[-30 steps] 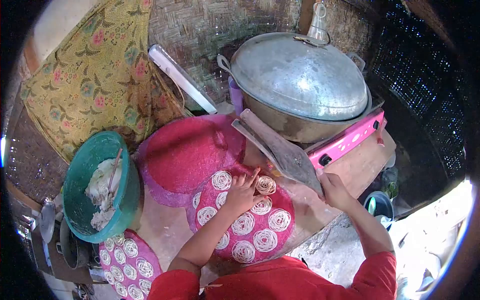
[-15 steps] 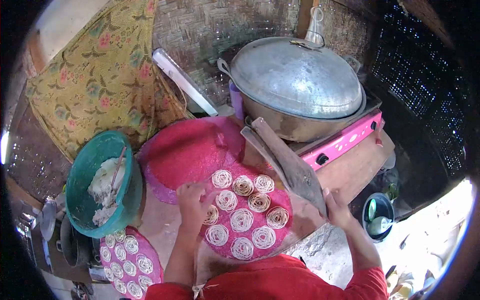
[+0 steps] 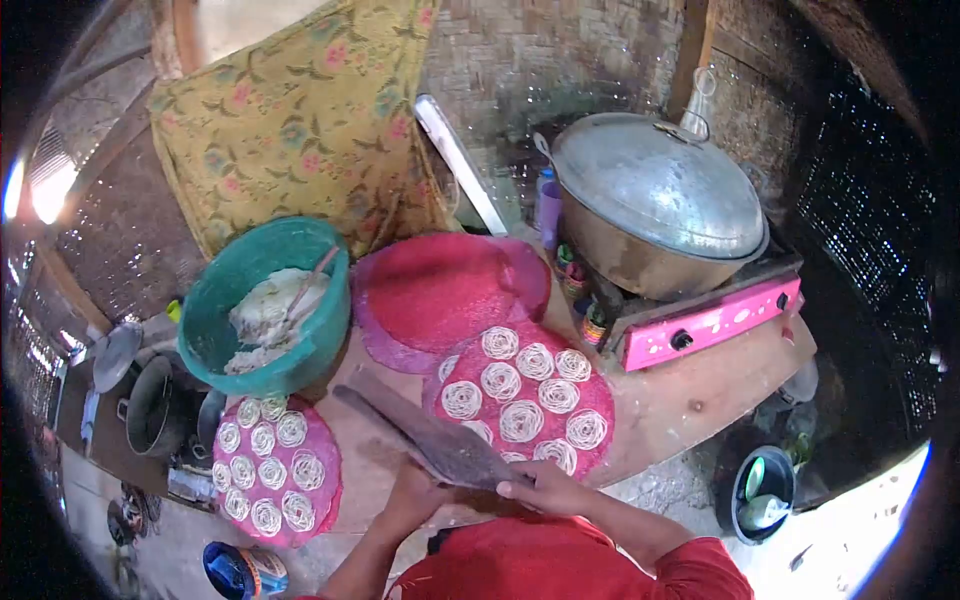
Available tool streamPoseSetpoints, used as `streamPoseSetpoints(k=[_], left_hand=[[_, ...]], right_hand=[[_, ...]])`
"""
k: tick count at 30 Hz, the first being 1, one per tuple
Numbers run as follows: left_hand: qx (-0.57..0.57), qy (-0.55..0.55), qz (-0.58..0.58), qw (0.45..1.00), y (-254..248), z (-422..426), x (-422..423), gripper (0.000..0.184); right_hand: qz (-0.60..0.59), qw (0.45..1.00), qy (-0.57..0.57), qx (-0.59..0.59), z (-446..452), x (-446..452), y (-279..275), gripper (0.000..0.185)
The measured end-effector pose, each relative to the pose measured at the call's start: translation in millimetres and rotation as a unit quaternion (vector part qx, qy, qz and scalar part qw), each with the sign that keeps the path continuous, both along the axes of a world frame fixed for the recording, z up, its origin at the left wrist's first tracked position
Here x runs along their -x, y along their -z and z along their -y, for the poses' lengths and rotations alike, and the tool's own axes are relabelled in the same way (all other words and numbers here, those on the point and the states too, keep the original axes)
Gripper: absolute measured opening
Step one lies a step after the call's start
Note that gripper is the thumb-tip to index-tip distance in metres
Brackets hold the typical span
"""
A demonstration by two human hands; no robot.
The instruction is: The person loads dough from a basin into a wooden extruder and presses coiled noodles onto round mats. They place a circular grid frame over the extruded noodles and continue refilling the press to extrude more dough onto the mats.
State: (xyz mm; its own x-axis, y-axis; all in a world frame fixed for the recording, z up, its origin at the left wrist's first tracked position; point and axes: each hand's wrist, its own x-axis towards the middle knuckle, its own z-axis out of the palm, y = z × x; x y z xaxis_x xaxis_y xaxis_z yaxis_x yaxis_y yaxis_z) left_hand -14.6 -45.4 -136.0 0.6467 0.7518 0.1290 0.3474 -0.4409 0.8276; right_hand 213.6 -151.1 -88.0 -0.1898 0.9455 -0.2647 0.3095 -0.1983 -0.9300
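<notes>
Wooden tool (image 3: 450,448): low before my body, long axis slanting up-left toward the green basin (image 3: 322,345). My right hand (image 3: 552,490) gripped its right end, thumb on top; my left hand (image 3: 416,496) met its near edge, fingers hidden, closure unclear.

- My feed loses the fingers of the left hand (image 3: 416,498) behind the dark wooden two-armed tool (image 3: 465,452); I can't tell whether they grip it.
- The tool and the right hand (image 3: 550,489) hide parts of the lowest pale, stringy coils (image 3: 556,453) on the round pink mat (image 3: 596,393).
- A domed silver metal lid (image 3: 660,180) keeps the inside of the wide brownish pot (image 3: 630,255) from me.
- My view's bottom edge cuts the red shirt (image 3: 520,560), its top edge the yellow floral cloth (image 3: 290,130).
- I can't read the small print on the blue-and-orange container (image 3: 262,573).
</notes>
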Motion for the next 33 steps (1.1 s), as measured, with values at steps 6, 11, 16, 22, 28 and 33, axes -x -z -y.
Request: streamPoseSetpoints(k=[6, 11, 16, 22, 28, 33], left_hand=[[-0.176, -0.140, -0.023, 0.974, -37.2, 16.2, 52.7, 0.018], [-0.138, -0.055, -0.103, 0.984, 9.2, 2.0, 82.8, 0.014], [-0.232, 0.122, 0.005, 0.965, -30.5, -3.5, 43.6, 0.014], [-0.172, 0.113, -0.023, 0.978, -55.3, 8.7, 38.4, 0.022], [-0.225, 0.112, -0.022, 0.968, -22.2, 6.0, 41.3, 0.020], [-0.363, 0.086, -0.019, 0.928, 16.5, -35.6, 13.7, 0.032]], right_hand=[[0.237, 0.944, 0.222, -0.063, -1.8, -47.9, -20.4, 0.059], [0.374, 0.859, 0.319, -0.145, -79.6, -85.7, -10.4, 0.059], [0.461, 0.847, 0.243, -0.110, -192.6, -97.9, 12.0, 0.046], [0.583, 0.713, 0.347, -0.175, -241.5, -93.9, 64.2, 0.031], [0.360, 0.748, 0.375, -0.412, -69.6, -6.6, 26.0, 0.025], [0.243, 0.764, 0.472, -0.366, 93.1, 4.8, 70.6, 0.016]])
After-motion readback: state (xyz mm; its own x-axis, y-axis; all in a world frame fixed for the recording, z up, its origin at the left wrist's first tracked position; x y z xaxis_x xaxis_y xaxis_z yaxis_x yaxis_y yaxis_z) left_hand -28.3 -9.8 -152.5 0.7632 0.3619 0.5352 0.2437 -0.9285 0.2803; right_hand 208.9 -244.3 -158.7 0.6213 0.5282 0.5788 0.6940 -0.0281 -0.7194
